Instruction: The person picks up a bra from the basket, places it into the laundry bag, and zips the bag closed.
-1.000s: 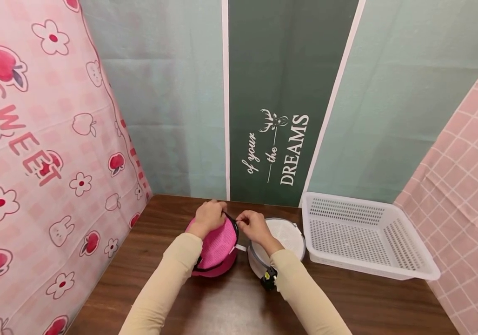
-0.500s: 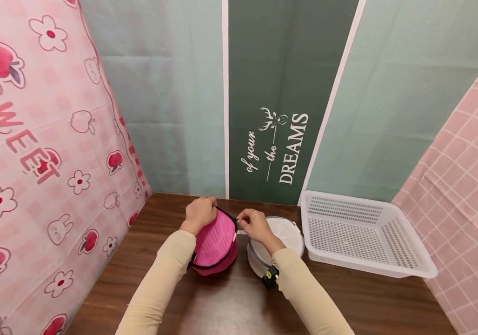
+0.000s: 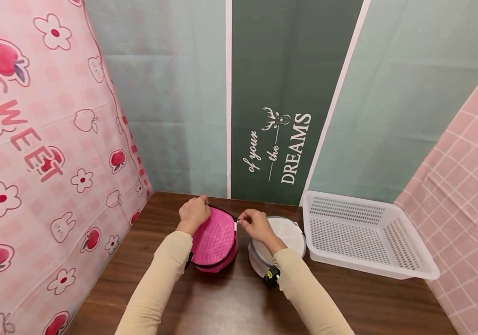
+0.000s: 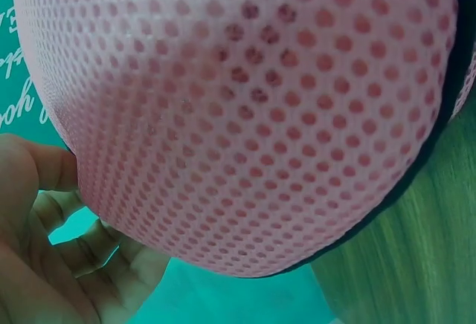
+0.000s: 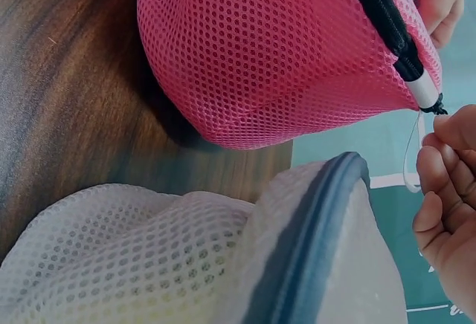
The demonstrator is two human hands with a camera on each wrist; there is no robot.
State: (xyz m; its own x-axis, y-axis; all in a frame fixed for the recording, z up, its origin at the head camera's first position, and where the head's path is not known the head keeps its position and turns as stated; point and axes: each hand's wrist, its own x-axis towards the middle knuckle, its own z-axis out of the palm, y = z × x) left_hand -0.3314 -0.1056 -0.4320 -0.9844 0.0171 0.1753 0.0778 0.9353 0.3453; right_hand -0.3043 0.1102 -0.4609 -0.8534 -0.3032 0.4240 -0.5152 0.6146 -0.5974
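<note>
A round pink mesh laundry bag (image 3: 215,237) with a black zipper (image 5: 375,8) round its top stands on the table. My left hand (image 3: 194,215) pinches its far left rim; the left wrist view shows the thumb and fingers at the mesh edge (image 4: 245,146). At the bag's right side, my right hand (image 3: 256,225) pinches the zipper's end beside a white tab (image 5: 423,91), the small part between the fingertips being mostly hidden. Under my right forearm sits a white mesh laundry bag (image 3: 288,238) with grey zipper trim (image 5: 309,242).
To the right stands a white perforated plastic basket (image 3: 312,253). All of this is on a dark wooden table (image 3: 230,307). Printed curtains hang behind (image 3: 172,116) and along both sides. A white cord loop (image 5: 407,164) hangs near the right fingertips.
My left hand has slid left and slightly nearer along the pink bag's rim. The bag's top has flattened out and rounded. My right hand stays nearly in place at the zipper's end.
</note>
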